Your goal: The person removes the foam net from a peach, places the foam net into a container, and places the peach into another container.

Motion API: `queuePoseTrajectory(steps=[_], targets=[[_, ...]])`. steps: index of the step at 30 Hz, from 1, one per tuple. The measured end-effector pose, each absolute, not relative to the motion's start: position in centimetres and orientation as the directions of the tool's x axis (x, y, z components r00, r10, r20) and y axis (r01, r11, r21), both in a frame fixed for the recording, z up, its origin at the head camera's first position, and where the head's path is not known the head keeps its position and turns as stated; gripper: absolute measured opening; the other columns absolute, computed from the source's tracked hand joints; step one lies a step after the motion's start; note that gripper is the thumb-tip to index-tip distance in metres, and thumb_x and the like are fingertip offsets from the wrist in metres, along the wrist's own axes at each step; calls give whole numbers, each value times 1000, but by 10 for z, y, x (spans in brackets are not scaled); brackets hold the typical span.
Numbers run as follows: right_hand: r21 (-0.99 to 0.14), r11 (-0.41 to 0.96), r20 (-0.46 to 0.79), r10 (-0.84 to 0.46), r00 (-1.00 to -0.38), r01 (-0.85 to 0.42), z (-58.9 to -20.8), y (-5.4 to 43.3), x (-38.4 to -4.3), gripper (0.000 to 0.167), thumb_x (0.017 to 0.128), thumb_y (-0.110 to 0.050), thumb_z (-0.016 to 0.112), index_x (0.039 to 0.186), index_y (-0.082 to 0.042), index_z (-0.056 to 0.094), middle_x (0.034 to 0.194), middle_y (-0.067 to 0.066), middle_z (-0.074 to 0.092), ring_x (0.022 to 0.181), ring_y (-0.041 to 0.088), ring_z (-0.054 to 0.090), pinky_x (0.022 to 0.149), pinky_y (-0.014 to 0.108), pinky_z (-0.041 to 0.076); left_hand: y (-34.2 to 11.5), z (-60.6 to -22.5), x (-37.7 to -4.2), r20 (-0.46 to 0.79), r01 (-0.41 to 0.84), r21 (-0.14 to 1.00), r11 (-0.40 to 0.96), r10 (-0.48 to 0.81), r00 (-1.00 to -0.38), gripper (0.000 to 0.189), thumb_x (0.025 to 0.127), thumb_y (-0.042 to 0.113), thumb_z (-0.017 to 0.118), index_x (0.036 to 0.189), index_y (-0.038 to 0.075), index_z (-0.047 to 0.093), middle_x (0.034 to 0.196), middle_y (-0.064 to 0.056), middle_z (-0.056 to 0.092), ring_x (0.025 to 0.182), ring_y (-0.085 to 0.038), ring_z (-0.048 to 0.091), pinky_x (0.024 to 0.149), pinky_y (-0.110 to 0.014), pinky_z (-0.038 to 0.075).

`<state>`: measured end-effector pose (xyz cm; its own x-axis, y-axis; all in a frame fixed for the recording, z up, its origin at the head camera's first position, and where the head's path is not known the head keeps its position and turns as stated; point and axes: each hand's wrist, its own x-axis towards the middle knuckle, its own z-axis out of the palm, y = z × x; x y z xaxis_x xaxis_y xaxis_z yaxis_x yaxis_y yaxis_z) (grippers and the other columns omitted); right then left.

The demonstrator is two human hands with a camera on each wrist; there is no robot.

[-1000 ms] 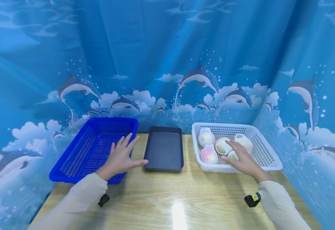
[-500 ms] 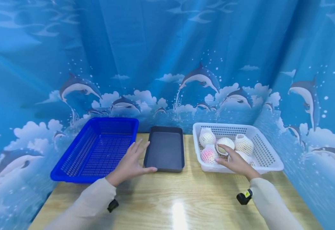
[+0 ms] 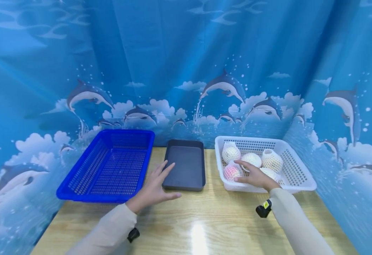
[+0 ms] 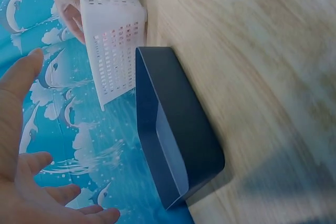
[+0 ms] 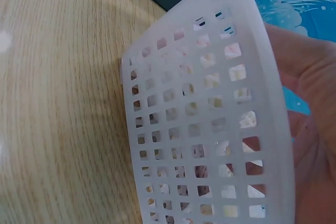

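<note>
My left hand (image 3: 154, 189) hovers near the front left corner of a dark grey baking tray (image 3: 186, 166), fingers spread and holding nothing. In the left wrist view its thumb stands apart from the fingers. My right hand (image 3: 257, 177) reaches over the front rim of a white plastic basket (image 3: 297, 173). Its thumb and index finger are parted beside a pinkish round fruit (image 3: 232, 171) in a white foam net; whether they touch it I cannot tell. Several more net-wrapped round fruits, such as one at the back (image 3: 272, 161), lie in the basket. The basket wall hides part of the right hand in the right wrist view.
A blue plastic basket (image 3: 62, 191) stands at the left, with no contents visible. All three containers sit on a wooden table (image 3: 186, 219), near its back edge. Behind hangs a blue curtain (image 3: 173, 53) printed with dolphins.
My left hand has moved right and toward me, from beside the blue basket to the tray's front corner. My right hand has shifted left across the white basket to the pinkish fruit.
</note>
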<state>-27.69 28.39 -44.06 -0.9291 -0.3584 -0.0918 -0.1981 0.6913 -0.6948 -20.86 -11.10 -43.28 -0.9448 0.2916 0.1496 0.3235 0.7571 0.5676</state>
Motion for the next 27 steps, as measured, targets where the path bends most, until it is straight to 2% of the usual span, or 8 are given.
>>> queuePoseTrajectory(steps=[5,18,27], targets=[[-718,668,-116,-392,-913,-195,-443,285,-283,75,87,-27,71,147,-4,33,151,26,27,133,54,27,106,67,29,-108,-441,-206,158,340,593,730,309,-938,106,64,69,74,151,32,28,159,-8,17,142,-43,20,102,-71,31],[-736,664,-186,-387,-903,-132,-454,285,-301,78,85,-31,73,147,-4,33,152,28,23,134,55,22,107,67,25,-105,-459,-199,148,328,655,681,310,-939,102,68,68,73,151,30,28,158,-8,20,141,-44,20,102,-72,29],[-735,674,-279,-392,-876,-67,-454,285,-303,87,83,-36,74,151,-10,26,154,30,12,140,51,10,109,69,17,-106,-471,-194,146,319,675,665,303,-942,104,65,65,76,151,28,29,158,-8,22,141,-44,22,101,-73,29]])
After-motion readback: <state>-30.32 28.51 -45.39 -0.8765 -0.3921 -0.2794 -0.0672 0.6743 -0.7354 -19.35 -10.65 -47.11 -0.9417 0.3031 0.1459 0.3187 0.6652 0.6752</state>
